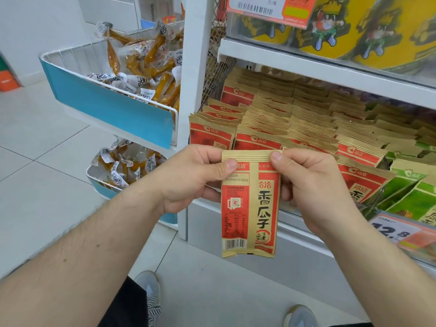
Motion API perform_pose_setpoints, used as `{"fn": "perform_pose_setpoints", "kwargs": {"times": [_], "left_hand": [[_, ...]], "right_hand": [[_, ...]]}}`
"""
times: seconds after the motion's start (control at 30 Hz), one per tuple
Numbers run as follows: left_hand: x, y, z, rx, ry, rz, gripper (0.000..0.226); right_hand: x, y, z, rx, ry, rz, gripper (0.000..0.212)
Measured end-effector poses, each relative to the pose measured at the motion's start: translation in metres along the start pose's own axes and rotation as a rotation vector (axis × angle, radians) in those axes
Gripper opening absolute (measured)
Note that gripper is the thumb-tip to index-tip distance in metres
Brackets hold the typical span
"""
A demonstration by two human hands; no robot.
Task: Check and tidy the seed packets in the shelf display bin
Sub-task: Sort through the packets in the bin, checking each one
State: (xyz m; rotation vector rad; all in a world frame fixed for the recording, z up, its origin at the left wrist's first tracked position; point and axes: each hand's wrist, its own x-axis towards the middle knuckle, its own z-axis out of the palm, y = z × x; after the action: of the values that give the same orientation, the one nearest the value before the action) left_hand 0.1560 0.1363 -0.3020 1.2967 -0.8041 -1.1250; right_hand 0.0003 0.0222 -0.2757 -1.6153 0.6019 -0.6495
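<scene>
A red and tan seed packet (250, 208) hangs upright in front of the shelf, its back with barcode and date print facing me. My left hand (191, 178) pinches its top left corner. My right hand (306, 182) pinches the top right corner. Behind it, the shelf display bin (290, 208) holds several rows of matching red packets (283, 119) standing on edge. Green packets (410, 194) fill the right part of the bin.
Two white wire baskets with blue fronts (106, 107) hang on the rack at left, full of orange snack sachets. Yellow tubs (354, 27) stand on the shelf above. A price tag (396, 232) sits on the shelf edge at right. My shoes show on the tiled floor.
</scene>
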Motion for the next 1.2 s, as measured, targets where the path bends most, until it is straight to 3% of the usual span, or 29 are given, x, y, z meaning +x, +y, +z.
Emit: {"fn": "perform_pose_setpoints", "kwargs": {"times": [0.3, 0.53, 1.03, 1.1, 1.2], "left_hand": [[-0.004, -0.001, 0.003, 0.030, -0.115, -0.027, 0.037], [0.000, 0.005, -0.002, -0.175, 0.072, 0.049, 0.042], [-0.003, 0.009, -0.007, -0.193, 0.046, 0.066, 0.045], [-0.003, 0.011, -0.007, -0.198, 0.035, 0.095, 0.053], [0.001, 0.010, -0.006, -0.240, 0.042, 0.137, 0.068]], "right_hand": [[0.009, 0.005, -0.002, 0.098, 0.081, 0.039, 0.031], [0.006, 0.010, -0.013, -0.063, -0.304, 0.132, 0.023], [0.004, 0.010, -0.008, 0.001, -0.322, 0.102, 0.018], [0.003, 0.010, -0.004, 0.106, -0.294, 0.131, 0.024], [0.000, 0.009, 0.006, 0.475, -0.319, 0.311, 0.025]]}}
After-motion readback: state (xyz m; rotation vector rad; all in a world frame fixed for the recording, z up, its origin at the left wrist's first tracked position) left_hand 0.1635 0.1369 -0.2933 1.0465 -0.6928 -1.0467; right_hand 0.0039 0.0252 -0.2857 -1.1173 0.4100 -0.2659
